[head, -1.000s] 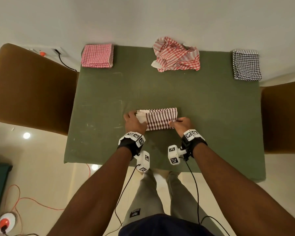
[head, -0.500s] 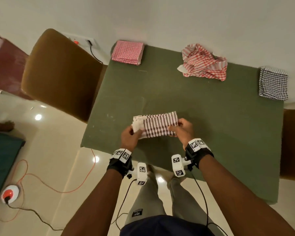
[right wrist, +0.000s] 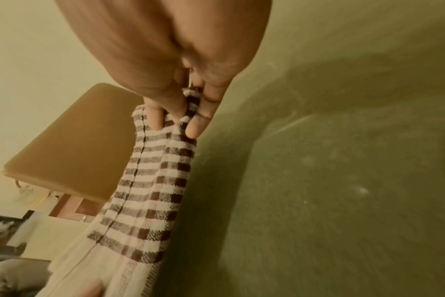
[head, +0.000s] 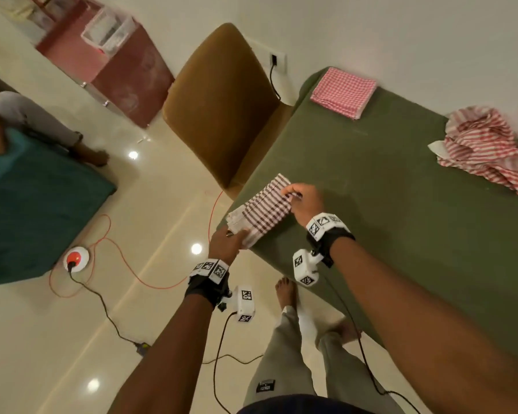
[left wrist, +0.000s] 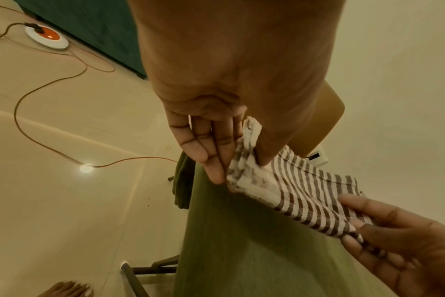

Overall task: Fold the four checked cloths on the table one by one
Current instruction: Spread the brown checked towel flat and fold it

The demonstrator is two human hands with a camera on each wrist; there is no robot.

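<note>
Folded brown-and-white checked cloth [head: 262, 210] | long axis spans the hands | left hand [head: 225, 243] pinches near end | right hand [head: 305, 201] pinches far end

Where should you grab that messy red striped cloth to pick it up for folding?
Take the red striped cloth by the white corner poking out on its near-left side, coming in from the table's open middle. That corner lies flat and free of the crumpled heap, so a pinch grip there probably lets the rest shake loose.
</note>
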